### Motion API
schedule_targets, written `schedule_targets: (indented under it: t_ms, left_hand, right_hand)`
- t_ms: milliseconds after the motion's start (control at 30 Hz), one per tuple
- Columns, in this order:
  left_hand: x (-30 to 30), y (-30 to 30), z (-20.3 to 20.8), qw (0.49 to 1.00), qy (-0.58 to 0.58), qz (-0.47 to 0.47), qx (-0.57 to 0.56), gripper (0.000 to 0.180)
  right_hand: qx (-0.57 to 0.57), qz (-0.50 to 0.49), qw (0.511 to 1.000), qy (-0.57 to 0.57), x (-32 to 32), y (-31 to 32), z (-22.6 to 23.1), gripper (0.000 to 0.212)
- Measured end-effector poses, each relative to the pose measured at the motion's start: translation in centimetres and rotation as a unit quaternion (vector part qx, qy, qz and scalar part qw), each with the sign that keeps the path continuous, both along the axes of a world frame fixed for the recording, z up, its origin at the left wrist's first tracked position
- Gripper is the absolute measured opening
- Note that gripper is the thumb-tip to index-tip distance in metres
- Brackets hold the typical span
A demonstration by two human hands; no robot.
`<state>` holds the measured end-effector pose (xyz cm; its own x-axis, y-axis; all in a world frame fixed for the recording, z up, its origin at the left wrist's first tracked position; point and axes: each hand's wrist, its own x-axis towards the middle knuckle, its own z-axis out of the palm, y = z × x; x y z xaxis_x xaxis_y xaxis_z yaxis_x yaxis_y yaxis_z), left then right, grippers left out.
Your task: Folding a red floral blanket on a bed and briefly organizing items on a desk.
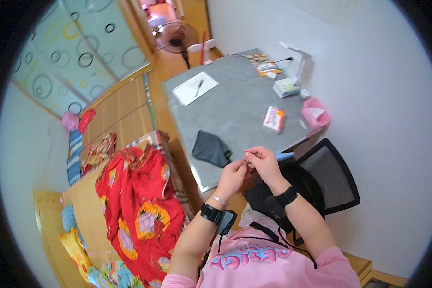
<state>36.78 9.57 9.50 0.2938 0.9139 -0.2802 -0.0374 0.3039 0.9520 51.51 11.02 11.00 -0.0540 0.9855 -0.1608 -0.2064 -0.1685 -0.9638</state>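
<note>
My left hand (234,176) and my right hand (264,164) meet above the near edge of the grey table (235,113). Both are closed, thumbs and fingertips pinched together. Whatever lies between the fingertips is too small to make out. Just beyond my left hand, a dark grey cloth pouch (210,148) lies flat on the table, its narrow end close to my fingers. A flat light-blue object (285,156) shows beside my right hand, partly hidden by it.
A tissue pack (273,119), a pink holder (316,114) and a small box (286,88) stand along the right side. White paper (195,88) with a pen (199,87) lies at the far left. A black mesh chair (329,177) is at right, a bed with a red blanket (139,192) at left.
</note>
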Motion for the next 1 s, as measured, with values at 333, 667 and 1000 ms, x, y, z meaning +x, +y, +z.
schedule_targets:
  t_ms: [333,667,1000]
  left_hand:
    - [18.0,10.4,0.2,0.978,0.130,-0.120,0.109,0.024]
    - [31.4,20.2,-6.4,0.946,0.114,-0.222,0.207,0.028]
    - [42.0,27.7,-15.2,0.864,0.276,-0.326,0.266,0.055]
  right_hand:
    - [0.098,-0.060,0.953,-0.282,19.4,5.2,-1.3,0.013]
    - [0.091,-0.212,0.899,-0.372,31.9,10.1,-5.5,0.012]
    - [-0.014,-0.310,0.876,-0.368,41.6,20.3,-11.9,0.021]
